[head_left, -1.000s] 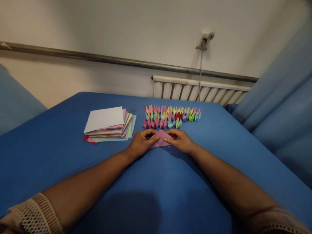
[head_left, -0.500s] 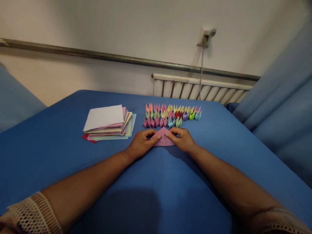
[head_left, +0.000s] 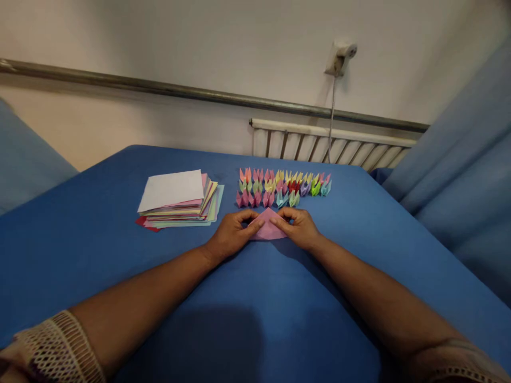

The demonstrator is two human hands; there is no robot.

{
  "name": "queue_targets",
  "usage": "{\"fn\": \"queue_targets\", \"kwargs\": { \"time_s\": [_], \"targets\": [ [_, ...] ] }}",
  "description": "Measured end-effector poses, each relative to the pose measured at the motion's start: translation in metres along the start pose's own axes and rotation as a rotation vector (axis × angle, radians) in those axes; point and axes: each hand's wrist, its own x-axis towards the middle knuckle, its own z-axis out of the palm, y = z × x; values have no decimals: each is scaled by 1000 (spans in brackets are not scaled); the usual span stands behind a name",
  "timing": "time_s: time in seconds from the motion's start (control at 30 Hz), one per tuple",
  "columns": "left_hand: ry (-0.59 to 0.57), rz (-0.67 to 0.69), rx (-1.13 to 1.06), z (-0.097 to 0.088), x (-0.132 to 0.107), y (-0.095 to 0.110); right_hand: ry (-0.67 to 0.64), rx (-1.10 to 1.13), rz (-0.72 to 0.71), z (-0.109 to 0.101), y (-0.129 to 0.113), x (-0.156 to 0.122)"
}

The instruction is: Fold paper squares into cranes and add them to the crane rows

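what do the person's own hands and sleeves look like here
The left hand and right hand are bare, with no gloves or bracelets visible. The left sleeve is pale beige openwork, a net pattern ending in a ladder-like band. The right sleeve is dim, but a similar openwork strip shows.

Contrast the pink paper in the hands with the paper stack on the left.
The pink paper shows a triangular outline, while the paper stack is roughly rectangular. The left hand and right hand grip the pink paper; neither touches the paper stack. The pink paper shows one colour; the paper stack mixes several, with a white sheet on top. Both are paper.
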Motion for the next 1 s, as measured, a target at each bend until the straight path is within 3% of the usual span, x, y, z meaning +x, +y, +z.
{"fn": "queue_targets", "kwargs": {
  "time_s": [0.33,0.63,1.0],
  "targets": [
    [14,-20,23,0,0,3,13,9,-30,0,3,0],
    [-13,-25,61,-1,1,-4,-6,118,72,2,4,1],
    [-56,-65,112,-4,2,-3,28,81,130,3,12,3]
  ]
}}
